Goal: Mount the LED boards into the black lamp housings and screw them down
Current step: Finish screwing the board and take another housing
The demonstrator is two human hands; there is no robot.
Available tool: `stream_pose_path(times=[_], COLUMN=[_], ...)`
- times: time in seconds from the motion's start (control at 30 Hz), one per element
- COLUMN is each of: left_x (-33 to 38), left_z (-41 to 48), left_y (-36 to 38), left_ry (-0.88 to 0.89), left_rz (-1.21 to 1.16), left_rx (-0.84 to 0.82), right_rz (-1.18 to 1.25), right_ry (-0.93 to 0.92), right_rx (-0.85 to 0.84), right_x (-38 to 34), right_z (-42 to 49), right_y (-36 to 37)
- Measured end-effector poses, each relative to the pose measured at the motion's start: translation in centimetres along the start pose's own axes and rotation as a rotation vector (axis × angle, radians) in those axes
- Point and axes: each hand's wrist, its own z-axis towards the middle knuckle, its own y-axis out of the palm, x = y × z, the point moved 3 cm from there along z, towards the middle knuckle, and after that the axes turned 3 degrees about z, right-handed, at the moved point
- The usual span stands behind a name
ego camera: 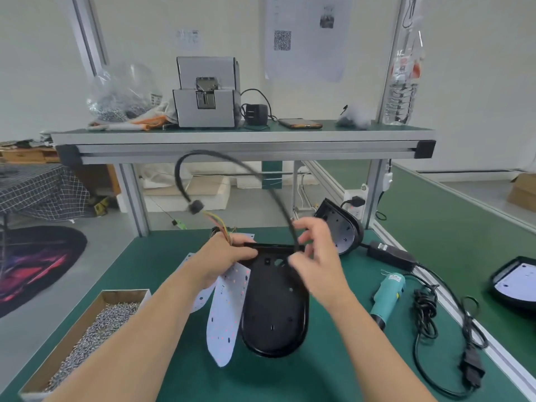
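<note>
Gripped far end of black housing (275,309) with left hand (223,256), pinched cable (208,152) with right hand (316,256), LED board (224,314) alongside on left.

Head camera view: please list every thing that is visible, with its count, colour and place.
Held lamp housing: one, black, table centre.
Tilted lamp housing: one, black, table's back right.
Far lamp housing: one, black, white board inside, far right.
LED boards: at least two, white, left of the held housing.
Cable: one, black, arching up from the held housing.
Screw box: one, brown, near left.
Power tool: one, teal, right.
Screw feeder: one, grey, shelf.
Phone: one, dark, shelf.
Bottle: one, clear, shelf right.
Left hand: grips the held housing's top edge.
Right hand: fingers pinch the cable.
</note>
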Motion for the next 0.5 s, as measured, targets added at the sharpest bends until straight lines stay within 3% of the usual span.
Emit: stream_pose_path(times=[0.07, 0.1, 0.17, 0.23, 0.3, 0.33, 0.4, 0.47, 0.5], left_x=[0.2, 0.3, 0.8, 1.4, 1.9, 2.1, 2.4, 2.8, 3.1], left_z=[-0.4, -0.5, -0.8, -1.0, -1.2, -1.3, -1.4, -1.4, -1.4], left_y=[-0.7, -1.1, -1.3, -1.2, -1.0, -1.0, -1.4, -2.3, -2.8], left_ry=[-0.023, -0.035, -0.039, -0.035, -0.029, -0.022, -0.005, 0.018, 0.033], left_rz=[-0.036, -0.039, -0.027, -0.011, -0.026, -0.044, -0.119, -0.223, -0.239], left_rx=[0.008, 0.018, 0.008, -0.024, -0.048, -0.051, -0.050, -0.038, -0.022], right_rz=[0.355, 0.362, 0.198, 0.215, 0.160, 0.031, -0.525, -1.017, -1.090], right_ry=[0.165, 0.239, 0.342, 0.360, 0.337, 0.312, 0.242, 0.269, 0.361], right_rx=[0.140, 0.139, -0.104, -0.428, -0.479, -0.421, -0.334, -0.388, -0.433], right_x=[0.3, 0.5, 1.2, 1.4, 1.6, 2.1, 3.6, 5.3, 6.4], right_z=[0.4, 0.4, -0.2, -1.3, -2.0, -1.8, -1.1, -1.1, -1.3], right_y=[-1.6, -2.1, -1.6, 0.3, 1.4, 1.4, 0.7, -0.2, -0.8])
